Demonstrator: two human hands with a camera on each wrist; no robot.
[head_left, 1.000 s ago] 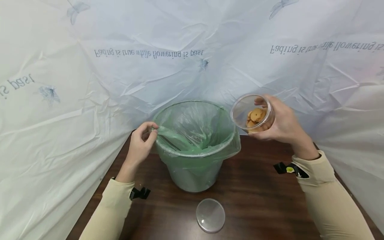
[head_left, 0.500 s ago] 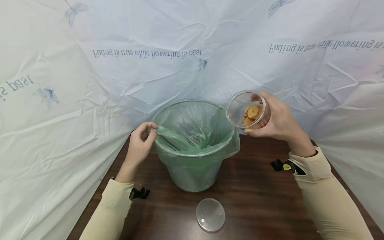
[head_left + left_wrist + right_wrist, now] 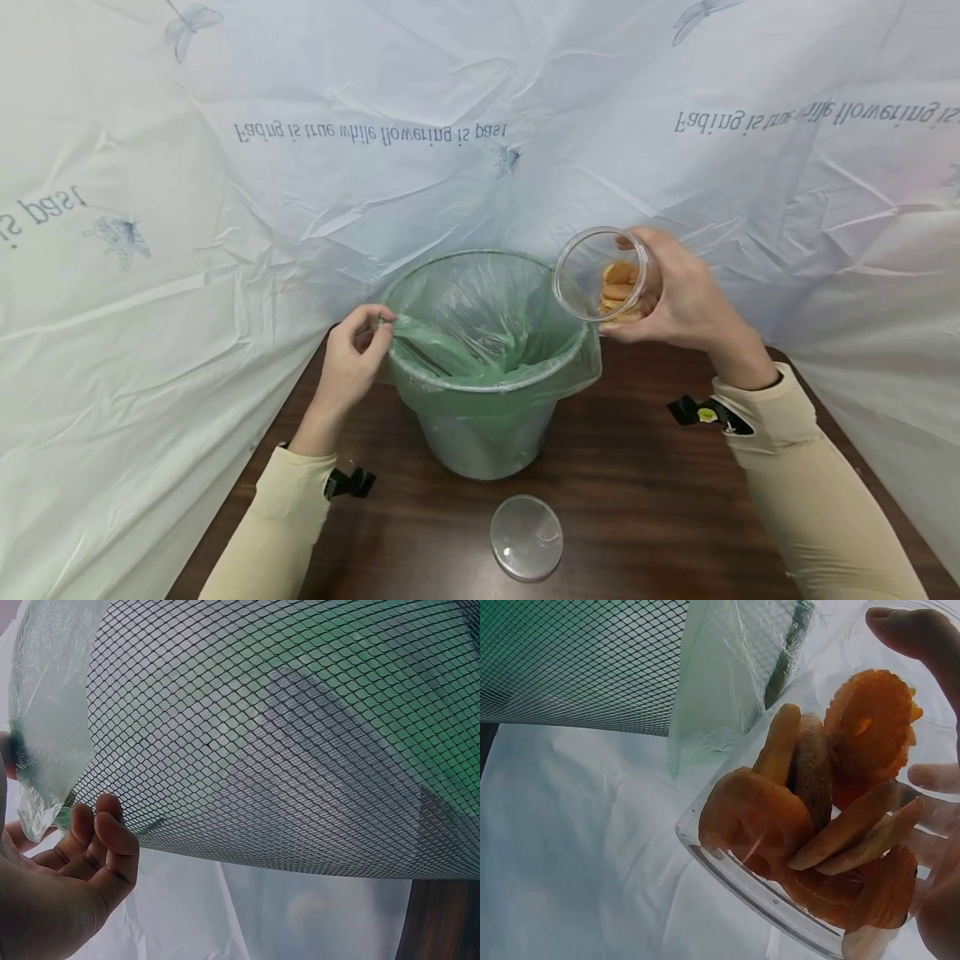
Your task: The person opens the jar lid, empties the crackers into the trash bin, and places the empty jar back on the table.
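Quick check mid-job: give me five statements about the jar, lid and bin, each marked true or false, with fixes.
1. The right hand holds the jar. True.
2. The lid is on the jar. False: it lies on the table.
3. The left hand pinches the liner. True.
4. The cookies are in the bin. False: they are in the jar.
5. The liner is green. True.

The wrist views cut off the left hand (image 3: 67,889) and right hand (image 3: 939,816). Overlapping cookies (image 3: 619,289) in the jar (image 3: 585,277) hide their number. The green bag (image 3: 480,296) hides the mesh bin's (image 3: 483,450) floor. The head view cuts both sleeves (image 3: 273,521) at the near edge, and the yellow mark (image 3: 707,415) on the right wristband (image 3: 735,422) is too small to read.
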